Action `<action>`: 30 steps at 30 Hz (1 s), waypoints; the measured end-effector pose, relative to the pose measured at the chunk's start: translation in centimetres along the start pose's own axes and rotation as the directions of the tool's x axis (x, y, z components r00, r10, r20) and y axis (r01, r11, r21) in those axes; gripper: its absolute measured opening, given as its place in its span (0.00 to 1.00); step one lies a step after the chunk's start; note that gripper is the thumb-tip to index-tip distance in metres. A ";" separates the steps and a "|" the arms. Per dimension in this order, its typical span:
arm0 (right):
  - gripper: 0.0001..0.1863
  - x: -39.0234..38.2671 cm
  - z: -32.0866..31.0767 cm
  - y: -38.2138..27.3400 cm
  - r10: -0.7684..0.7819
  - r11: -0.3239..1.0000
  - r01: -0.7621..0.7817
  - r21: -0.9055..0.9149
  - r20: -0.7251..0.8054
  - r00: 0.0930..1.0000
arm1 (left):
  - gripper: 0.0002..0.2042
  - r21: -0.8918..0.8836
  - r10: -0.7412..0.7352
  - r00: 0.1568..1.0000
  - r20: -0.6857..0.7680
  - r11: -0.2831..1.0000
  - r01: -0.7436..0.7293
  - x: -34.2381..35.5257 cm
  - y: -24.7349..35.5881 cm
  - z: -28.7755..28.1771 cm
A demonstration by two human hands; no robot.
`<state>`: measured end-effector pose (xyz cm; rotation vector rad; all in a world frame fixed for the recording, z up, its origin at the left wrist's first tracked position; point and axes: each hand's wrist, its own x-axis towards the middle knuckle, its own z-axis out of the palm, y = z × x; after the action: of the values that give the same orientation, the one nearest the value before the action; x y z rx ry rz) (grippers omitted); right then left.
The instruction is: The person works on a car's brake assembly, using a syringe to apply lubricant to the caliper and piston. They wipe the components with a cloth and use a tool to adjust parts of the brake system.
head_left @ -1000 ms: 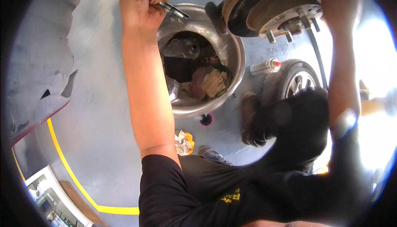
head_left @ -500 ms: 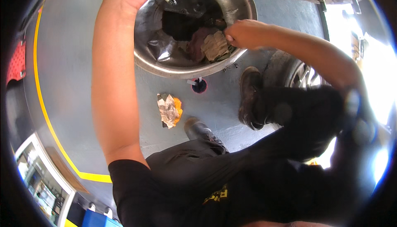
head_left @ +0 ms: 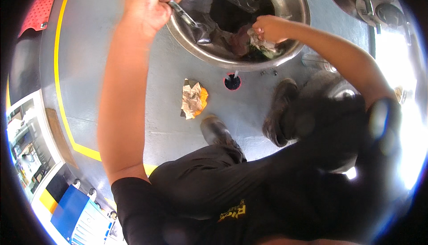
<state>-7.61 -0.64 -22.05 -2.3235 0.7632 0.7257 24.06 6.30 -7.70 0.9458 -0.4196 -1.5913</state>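
A wide steel basin (head_left: 292, 11) with dark liquid (head_left: 238, 8) in it stands on the floor at the top of the view. My left hand (head_left: 154, 0) is closed on a slim shiny metal tool (head_left: 183, 14), which points down over the basin's left side. The kind of tool does not show. Inside the basin's right part, my right hand (head_left: 271, 28) is closed on a crumpled pale rag or paper (head_left: 264, 45). Beside it lies a reddish-brown cloth-like piece (head_left: 240, 41), partly in the dark liquid.
Crumpled tan and orange scrap (head_left: 193, 99) lies on the grey floor (head_left: 165, 84), near a dark round hole or cup (head_left: 232, 82). My boots (head_left: 217, 131) are close by. A studded metal hub (head_left: 388, 13) juts in at upper right. A blue cart (head_left: 73, 209) stands lower left.
The view has shifted, so the basin sits farther right. My right hand has moved from the rim inward onto the crumpled piece. My left hand still grips the tool, now nearer the basin's left side.
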 end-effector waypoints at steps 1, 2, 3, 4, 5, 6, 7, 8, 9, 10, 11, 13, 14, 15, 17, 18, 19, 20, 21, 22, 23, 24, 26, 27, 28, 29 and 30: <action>0.04 -0.1 -1.8 -0.2 -0.126 0.989 0.131 0.068 -0.071 0.989 | 0.09 -0.015 0.006 1.000 -0.012 1.000 -0.006 -0.1 -0.1 0.3; 0.12 -0.5 -3.2 -0.6 -0.083 0.992 0.087 0.090 -0.044 0.996 | 0.09 -0.010 0.022 0.997 -0.072 1.000 -0.023 -0.4 -0.5 0.8; 0.17 -1.0 -3.8 -0.5 -0.054 0.890 0.079 0.450 -0.068 0.996 | 0.10 -0.032 0.037 0.999 0.028 0.999 -0.036 -0.4 -0.9 1.1; 0.22 -1.5 -4.4 -0.4 -0.023 0.661 0.077 0.747 -0.082 0.996 | 0.10 -0.042 0.069 0.997 0.028 0.997 -0.067 -0.2 -1.0 1.6; 0.27 -1.8 -5.0 -0.2 0.007 0.337 0.079 0.938 -0.086 0.996 | 0.10 -0.052 0.099 0.995 0.028 0.994 -0.098 0.0 -1.1 2.0; 0.33 -2.0 -5.4 0.6 -0.108 0.086 0.096 0.992 -0.086 0.990 | 0.09 -0.037 0.145 0.989 -0.009 0.989 -0.145 0.2 -1.0 2.6; 0.33 -1.1 -4.5 1.6 -0.086 0.023 0.131 0.991 -0.128 0.988 | 0.08 -0.025 0.186 0.982 -0.039 0.982 -0.187 0.4 -1.2 3.4; 0.32 0.7 -3.1 1.8 -0.092 -0.035 0.183 0.983 -0.185 0.978 | 0.07 0.010 0.252 0.965 -0.079 0.968 -0.252 -0.7 -0.7 4.5; 0.32 1.4 -3.1 0.7 -0.116 -0.145 0.184 0.972 -0.201 0.973 | 0.08 -0.003 0.313 0.948 -0.064 0.949 -0.314 -0.9 -0.7 4.7; 0.33 1.7 -3.1 -0.3 -0.132 -0.251 0.182 0.951 -0.220 0.967 | 0.09 -0.020 0.371 0.928 -0.044 0.928 -0.372 -0.9 -0.9 5.2; 0.33 0.6 -4.0 -5.0 -0.201 -0.394 0.126 0.910 -0.219 0.955 | 0.10 -0.025 0.433 0.900 -0.049 0.901 -0.434 -1.5 -0.9 5.0; 0.32 -2.1 -6.1 -10.0 -0.181 -0.551 0.026 0.834 -0.150 0.972 | 0.12 -0.005 0.518 0.854 -0.045 0.855 -0.519 -2.4 -1.3 7.3; 0.30 -3.2 -7.1 -11.5 -0.115 -0.582 -0.013 0.813 -0.067 0.991 | 0.12 -0.045 0.559 0.829 0.015 0.828 -0.558 -2.6 -1.7 8.3; 0.29 -3.6 -7.8 -12.7 -0.071 -0.616 -0.064 0.785 0.026 0.997 | 0.12 -0.072 0.601 0.797 0.060 0.799 -0.597 -2.8 -1.9 8.6; 0.29 -3.3 -7.9 -13.2 -0.101 -0.642 -0.138 0.754 0.095 0.990 | 0.21 0.173 0.653 0.707 0.271 0.690 -0.703 -2.5 -3.1 7.5; 0.28 -3.3 -8.0 -12.8 -0.158 -0.633 -0.154 0.759 0.068 0.985 | 0.18 0.273 0.669 0.663 0.336 0.604 -0.749 -2.8 -3.1 7.1; 0.28 -3.4 -8.1 -12.4 -0.215 -0.622 -0.169 0.764 0.041 0.976 | 0.15 0.362 0.674 0.619 0.403 0.503 -0.784 -3.0 -3.0 6.6; 0.28 -3.4 -8.0 -12.4 -0.172 -0.592 -0.153 0.791 0.061 0.983 | 0.16 0.336 0.664 0.642 0.383 0.547 -0.767 -3.0 -2.7 6.4; 0.29 -3.1 -8.0 -12.9 -0.143 -0.561 -0.150 0.814 0.083 0.986 | 0.17 0.323 0.650 0.670 0.358 0.586 -0.743 -3.1 -2.4 5.8; 0.30 -3.6 -8.8 -14.9 -0.006 -0.503 -0.125 0.855 0.141 0.990 | 0.18 0.308 0.635 0.698 0.333 0.626 -0.716 -3.2 -2.2 5.2; 0.31 -4.5 -9.8 -16.0 0.055 -0.479 -0.144 0.866 0.193 0.980 | 0.19 0.350 0.632 0.698 0.338 0.604 -0.716 -3.2 -1.8 4.4; 0.33 -5.5 -10.9 -17.0 0.112 -0.460 -0.165 0.873 0.242 0.964 | 0.19 0.394 0.627 0.699 0.345 0.579 -0.714 -3.5 -1.1 3.6; 0.33 -4.8 -9.7 -10.7 -0.489 -0.503 -0.244 0.829 -0.040 0.872 | 0.22 0.348 0.604 0.762 0.232 0.680 -0.645 -3.1 0.0 2.7; 0.33 -5.6 -9.7 -10.0 -0.482 -0.481 -0.211 0.851 -0.055 0.875 | 0.23 0.270 0.586 0.777 0.232 0.728 -0.630 -2.8 0.5 2.4; 0.34 -6.4 -9.7 -9.2 -0.476 -0.456 -0.178 0.872 -0.070 0.877 | 0.23 0.189 0.564 0.791 0.236 0.772 -0.607 -2.7 1.0 2.3; 0.33 -6.6 -9.0 -9.4 -0.286 -0.425 -0.109 0.899 -0.019 0.958 | 0.24 0.131 0.541 0.810 0.227 0.807 -0.575 -2.8 1.2 2.2; 0.33 -6.8 -8.6 -9.3 -0.121 -0.418 -0.090 0.904 0.042 0.992 | 0.24 0.143 0.578 0.789 0.207 0.780 -0.609 -2.8 1.3 2.5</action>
<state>-3.52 2.21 -8.56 -0.4306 0.7240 -0.0926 23.00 7.99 -4.28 0.7362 -0.9110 -1.0424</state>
